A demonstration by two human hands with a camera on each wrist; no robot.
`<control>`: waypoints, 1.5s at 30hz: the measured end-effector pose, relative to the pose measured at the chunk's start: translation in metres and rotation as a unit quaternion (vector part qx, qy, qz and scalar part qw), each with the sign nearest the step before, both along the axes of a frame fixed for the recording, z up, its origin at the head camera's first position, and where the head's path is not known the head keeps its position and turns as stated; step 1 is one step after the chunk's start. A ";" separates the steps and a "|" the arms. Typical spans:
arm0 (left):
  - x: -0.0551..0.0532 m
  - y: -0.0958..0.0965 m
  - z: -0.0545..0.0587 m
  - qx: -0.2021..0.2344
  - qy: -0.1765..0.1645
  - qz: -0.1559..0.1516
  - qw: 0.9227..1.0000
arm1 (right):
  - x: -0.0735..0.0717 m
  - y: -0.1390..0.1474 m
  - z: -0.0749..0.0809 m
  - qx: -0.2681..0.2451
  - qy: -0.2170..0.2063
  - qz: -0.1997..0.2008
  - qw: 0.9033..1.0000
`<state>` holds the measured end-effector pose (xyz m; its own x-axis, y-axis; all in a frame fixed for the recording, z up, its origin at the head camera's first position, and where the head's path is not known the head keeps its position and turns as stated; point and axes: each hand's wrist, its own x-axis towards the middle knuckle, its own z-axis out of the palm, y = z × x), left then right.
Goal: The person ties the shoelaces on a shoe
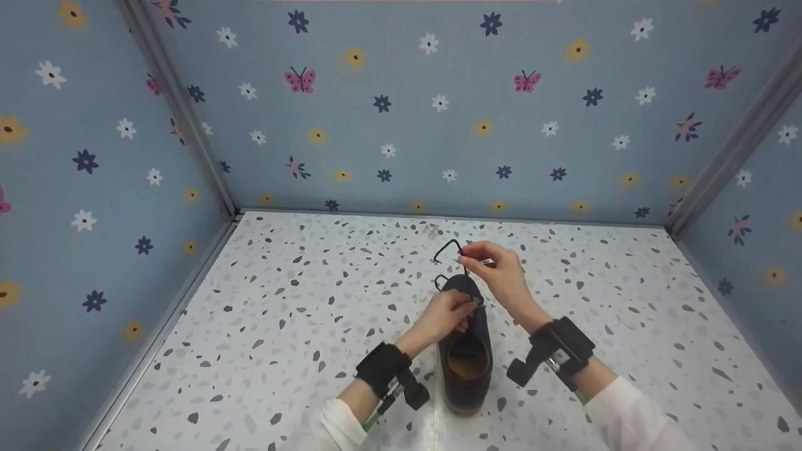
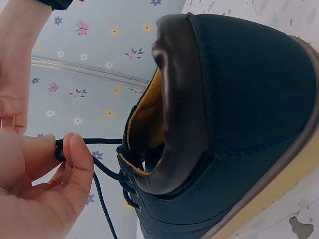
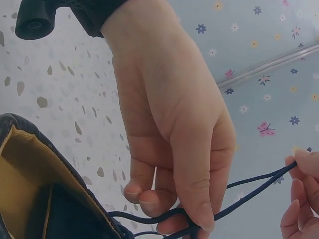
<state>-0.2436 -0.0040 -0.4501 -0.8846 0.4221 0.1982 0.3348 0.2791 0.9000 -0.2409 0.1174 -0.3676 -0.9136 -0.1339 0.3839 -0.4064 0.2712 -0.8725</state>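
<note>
A dark navy lace-up shoe (image 1: 465, 396) with yellow lining stands on the floor, toe away from me. Its padded brown collar (image 2: 182, 99) shows closely in the left wrist view. Over the shoe's front, my left hand (image 1: 443, 314) pinches the dark shoelace (image 2: 102, 141) between thumb and fingers. Farther forward and higher, my right hand (image 1: 501, 272) pinches the lace too, and a bent length of it hangs to the left of the fingertips. Two strands of lace (image 3: 254, 193) stretch between the hands in the right wrist view. A small lace loop sticks out left of the toe.
White speckled floor (image 1: 301, 326) surrounds the shoe. Blue panels with flowers and butterflies close off the back (image 1: 407, 119), left (image 1: 106, 188) and right, with grey metal strips at their corners. Each wrist wears a black strap with a small camera (image 3: 35, 22).
</note>
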 end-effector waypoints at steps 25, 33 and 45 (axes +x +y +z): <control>0.001 -0.004 -0.002 -0.006 0.019 0.011 1.000 | -0.056 -0.002 -0.036 0.149 -0.034 0.152 0.976; 0.001 -0.006 -0.003 -0.005 0.020 0.019 1.000 | -0.055 0.007 -0.037 0.146 -0.038 0.141 0.978; 0.001 -0.008 -0.004 -0.011 0.043 0.018 0.999 | -0.055 0.035 -0.054 0.149 -0.071 0.122 0.979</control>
